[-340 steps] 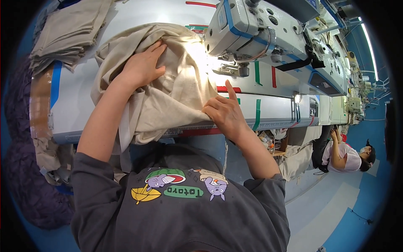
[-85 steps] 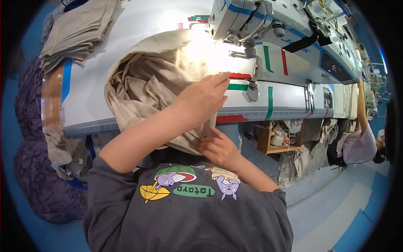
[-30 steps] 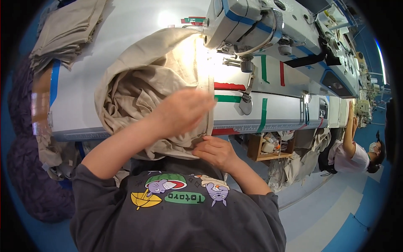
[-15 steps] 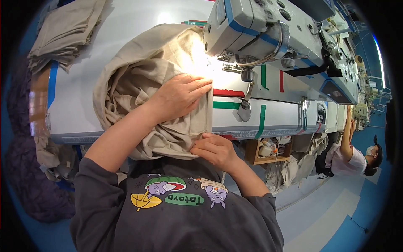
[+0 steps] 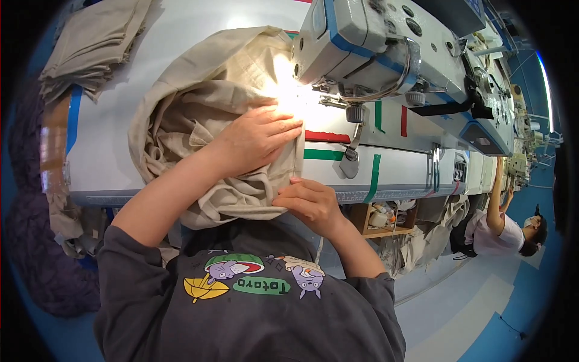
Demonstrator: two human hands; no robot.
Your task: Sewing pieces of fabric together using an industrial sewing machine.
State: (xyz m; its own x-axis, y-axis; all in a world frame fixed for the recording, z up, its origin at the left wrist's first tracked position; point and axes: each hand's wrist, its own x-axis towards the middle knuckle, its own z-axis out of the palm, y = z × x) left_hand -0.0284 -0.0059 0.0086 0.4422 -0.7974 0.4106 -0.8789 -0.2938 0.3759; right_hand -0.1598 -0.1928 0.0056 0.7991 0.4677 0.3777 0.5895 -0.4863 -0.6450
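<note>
Beige fabric (image 5: 199, 120) lies bunched on the white table (image 5: 108, 151), pressed flat under the left hand (image 5: 256, 142), fingers spread toward the glare-washed needle area. Right hand (image 5: 307, 204) pinches the cloth's near edge at the table lip. Beyond the fingertips looms the sewing machine (image 5: 374, 42). Red and green tape strips (image 5: 329, 145) sit just right. Folded beige pieces (image 5: 96, 42) wait far left.
</note>
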